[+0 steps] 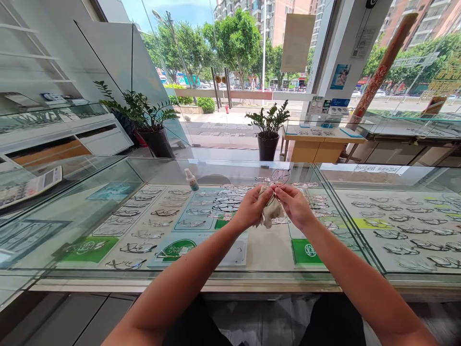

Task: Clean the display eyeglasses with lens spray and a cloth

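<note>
Above the glass counter (268,245), my two hands meet at a pair of eyeglasses (281,176), whose round thin-rimmed lens sticks up beyond the fingertips. My left hand (253,205) is closed on a crumpled beige cloth (272,214) that hangs down between the hands. With thumb and fingers pinched, my right hand (294,205) grips the eyeglasses close to the cloth. Part of the frame is hidden by fingers and cloth. A small white spray bottle (191,179) stands on the counter, ahead and to the left of my hands.
Rows of eyeglasses (131,247) lie under the counter glass, with more in the right-hand case (403,230). A calculator (34,185) sits at the far left. Potted plants (268,144) stand beyond the counter, before the large window. A wooden display table (317,146) is behind on the right.
</note>
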The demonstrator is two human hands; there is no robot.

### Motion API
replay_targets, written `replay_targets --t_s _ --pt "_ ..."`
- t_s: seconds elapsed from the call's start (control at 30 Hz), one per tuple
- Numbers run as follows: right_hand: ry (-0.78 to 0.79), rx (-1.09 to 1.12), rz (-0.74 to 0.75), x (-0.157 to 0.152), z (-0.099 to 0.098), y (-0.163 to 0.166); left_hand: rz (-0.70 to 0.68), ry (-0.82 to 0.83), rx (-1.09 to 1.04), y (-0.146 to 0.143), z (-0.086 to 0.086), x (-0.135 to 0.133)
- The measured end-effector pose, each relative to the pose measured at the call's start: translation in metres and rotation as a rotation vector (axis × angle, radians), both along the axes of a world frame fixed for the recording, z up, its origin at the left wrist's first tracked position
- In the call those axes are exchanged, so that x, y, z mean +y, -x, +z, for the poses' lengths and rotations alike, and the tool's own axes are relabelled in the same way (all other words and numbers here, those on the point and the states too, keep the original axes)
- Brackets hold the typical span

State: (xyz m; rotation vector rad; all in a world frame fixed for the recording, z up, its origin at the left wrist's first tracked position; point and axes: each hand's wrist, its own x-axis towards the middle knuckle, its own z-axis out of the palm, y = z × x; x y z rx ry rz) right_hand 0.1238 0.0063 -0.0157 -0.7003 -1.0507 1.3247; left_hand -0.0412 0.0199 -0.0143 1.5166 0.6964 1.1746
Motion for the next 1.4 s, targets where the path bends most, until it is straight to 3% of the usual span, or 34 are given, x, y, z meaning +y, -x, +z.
replay_targets --t_s 0.2,0.5,0.83,1.17,1.4 --pt "-0.047 -0.064 -0.034 0.002 0.002 -0.009 -0.052 0.115 -0.029 0.001 0.000 0.003" --pt "-0.139 -0.108 -0.158 0.005 0.013 -0.023 0.085 0.159 -0.183 0.014 0.002 0.025" --pt "-0.267 -0.505 0.009 -0.003 0.016 -0.021 0.011 0.031 -0.115 0.016 0.009 0.014" --pt "-0.141 -0.349 0.092 0.002 0.005 -0.022 -0.146 0.048 -0.120 0.014 0.017 0.006" --pt "-0.060 -0.283 0.168 0.000 -0.002 -0.015 -0.111 0.095 -0.156 0.010 0.018 0.000"
